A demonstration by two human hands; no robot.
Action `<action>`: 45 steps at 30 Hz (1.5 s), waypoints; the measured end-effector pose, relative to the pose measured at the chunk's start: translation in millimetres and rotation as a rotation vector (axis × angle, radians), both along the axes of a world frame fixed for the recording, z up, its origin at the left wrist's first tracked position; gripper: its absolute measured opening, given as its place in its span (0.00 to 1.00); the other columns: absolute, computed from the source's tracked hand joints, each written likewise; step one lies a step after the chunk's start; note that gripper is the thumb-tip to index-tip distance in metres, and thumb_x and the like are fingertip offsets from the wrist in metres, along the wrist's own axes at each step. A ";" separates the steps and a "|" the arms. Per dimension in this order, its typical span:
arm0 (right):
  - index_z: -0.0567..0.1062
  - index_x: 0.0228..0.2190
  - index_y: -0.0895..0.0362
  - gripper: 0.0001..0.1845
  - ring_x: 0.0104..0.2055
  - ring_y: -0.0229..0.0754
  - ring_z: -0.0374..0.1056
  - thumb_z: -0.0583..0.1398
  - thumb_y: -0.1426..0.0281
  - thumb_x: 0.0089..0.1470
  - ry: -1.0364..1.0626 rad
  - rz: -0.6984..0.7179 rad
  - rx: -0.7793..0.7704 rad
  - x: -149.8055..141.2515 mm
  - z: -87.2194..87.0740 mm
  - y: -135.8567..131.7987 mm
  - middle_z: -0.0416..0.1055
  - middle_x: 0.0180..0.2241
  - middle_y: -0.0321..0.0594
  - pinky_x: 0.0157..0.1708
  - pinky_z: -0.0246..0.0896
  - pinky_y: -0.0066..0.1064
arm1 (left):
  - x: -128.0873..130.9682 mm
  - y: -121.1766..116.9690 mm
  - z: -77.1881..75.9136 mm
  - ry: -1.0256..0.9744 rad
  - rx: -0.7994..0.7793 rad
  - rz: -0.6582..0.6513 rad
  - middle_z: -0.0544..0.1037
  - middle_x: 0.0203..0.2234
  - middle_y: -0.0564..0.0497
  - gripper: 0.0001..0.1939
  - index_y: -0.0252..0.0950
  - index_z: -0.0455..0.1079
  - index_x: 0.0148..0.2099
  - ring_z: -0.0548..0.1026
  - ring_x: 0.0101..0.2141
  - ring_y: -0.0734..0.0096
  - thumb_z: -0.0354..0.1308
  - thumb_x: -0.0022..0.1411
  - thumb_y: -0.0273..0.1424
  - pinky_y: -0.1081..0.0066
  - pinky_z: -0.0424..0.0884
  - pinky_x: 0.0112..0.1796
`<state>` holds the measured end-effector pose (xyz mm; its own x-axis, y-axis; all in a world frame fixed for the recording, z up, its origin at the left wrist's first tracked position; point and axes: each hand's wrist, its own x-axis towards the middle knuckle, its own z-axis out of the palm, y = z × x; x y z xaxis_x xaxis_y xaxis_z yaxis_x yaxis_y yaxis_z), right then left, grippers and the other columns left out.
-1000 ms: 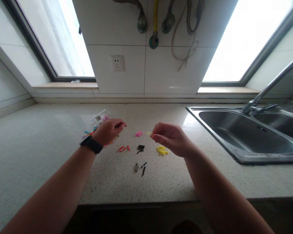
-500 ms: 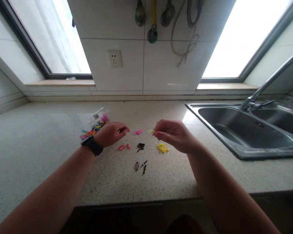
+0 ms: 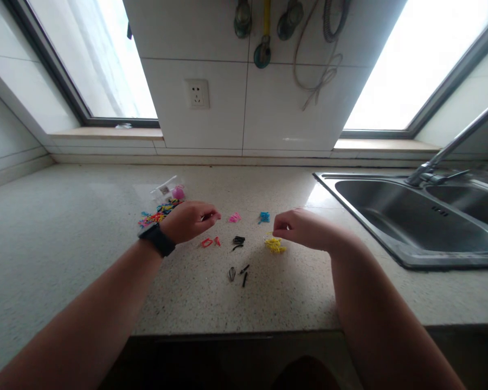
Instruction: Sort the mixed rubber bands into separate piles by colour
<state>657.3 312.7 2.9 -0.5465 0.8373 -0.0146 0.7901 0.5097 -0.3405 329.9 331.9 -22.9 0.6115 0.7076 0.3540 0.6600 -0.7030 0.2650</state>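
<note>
Yellow rubber bands [image 3: 275, 245] lie in a loose heap on the speckled table [image 3: 195, 303], at three o'clock from the black bands [image 3: 238, 240] in the middle. The right hand [image 3: 309, 230] is just above them, its fingers narrow, tips together; a thin yellow strand shows beside them, but whether it is pinched or part of the heap one cannot tell. The left hand [image 3: 189, 221] has its fingers curled close near the mixed bands [image 3: 149, 219] at ten o'clock; whether they hold anything is hidden. Pink bands [image 3: 234, 217] sit at twelve, blue bands [image 3: 264, 217] between one and two, and a red band [image 3: 206, 242] at nine. A dark loop [image 3: 232, 273] lies near six.

A band could cling to the right fingertips, or the knuckles could brush the heap as they lift, and light pieces would probably scatter. The blue bands are close by, so a sideways drift might mix the two colours. The left wrist, low beside the mixed bands, might drag some along.

Half a second earlier, the right fingers held a yellow loop up beyond the heap, largely hiding the blue bands; now those are in plain sight, and the hand is nearer the yellow ones.
</note>
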 end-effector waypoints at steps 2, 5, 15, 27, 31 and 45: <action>0.80 0.30 0.56 0.10 0.24 0.36 0.61 0.61 0.64 0.57 -0.084 -0.011 -0.045 3.3 0.2 0.8 0.73 0.24 0.37 0.25 0.49 0.31 | 1.5 -1.5 1.4 0.026 0.001 -0.001 0.79 0.28 0.49 0.16 0.34 0.77 0.39 0.74 0.29 0.70 0.51 0.70 0.36 0.70 0.65 0.34; 0.79 0.30 0.56 0.13 0.25 0.36 0.61 0.61 0.60 0.58 -0.140 -0.035 -0.049 3.3 1.6 -0.1 0.73 0.25 0.38 0.25 0.49 0.31 | 5.4 -4.1 4.2 0.066 -0.001 -0.007 0.78 0.27 0.49 0.16 0.34 0.77 0.38 0.73 0.28 0.70 0.51 0.70 0.36 0.69 0.63 0.33; 0.81 0.37 0.56 0.07 0.29 0.36 0.67 0.62 0.68 0.58 0.134 0.227 -0.065 -29.8 4.2 -13.0 0.75 0.29 0.37 0.30 0.56 0.28 | 14.8 -20.0 18.1 -0.001 -0.199 -0.176 0.78 0.26 0.52 0.13 0.35 0.79 0.41 0.72 0.27 0.73 0.57 0.68 0.37 0.72 0.63 0.33; 0.85 0.33 0.52 0.06 0.35 0.40 0.70 0.68 0.73 0.53 -0.042 0.387 -0.056 -59.0 0.3 -25.3 0.79 0.29 0.36 0.38 0.56 0.31 | 32.1 -30.8 14.9 0.140 -0.397 -0.476 0.77 0.26 0.55 0.09 0.42 0.82 0.44 0.72 0.27 0.77 0.68 0.60 0.32 0.77 0.63 0.31; 0.84 0.31 0.53 0.08 0.33 0.38 0.69 0.66 0.77 0.52 -0.031 0.387 -0.057 -62.4 -0.1 -28.4 0.78 0.28 0.36 0.37 0.56 0.30 | 36.0 -32.9 12.2 0.168 -0.382 -0.493 0.77 0.27 0.55 0.06 0.45 0.83 0.41 0.72 0.26 0.77 0.68 0.60 0.31 0.77 0.62 0.30; 0.76 0.29 0.57 0.05 0.26 0.34 0.59 0.65 0.69 0.55 0.718 0.139 0.022 -54.0 7.1 -30.9 0.67 0.25 0.33 0.26 0.55 0.29 | 31.7 -33.9 20.5 -0.180 -0.560 -0.498 0.77 0.26 0.52 0.04 0.35 0.80 0.37 0.70 0.27 0.76 0.65 0.61 0.30 0.76 0.66 0.30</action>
<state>603.3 281.8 10.0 -0.5167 0.7552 0.4033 0.3032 0.6020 -0.7387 361.6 298.1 -2.4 0.8717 0.4670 0.1484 0.2137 -0.6349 0.7425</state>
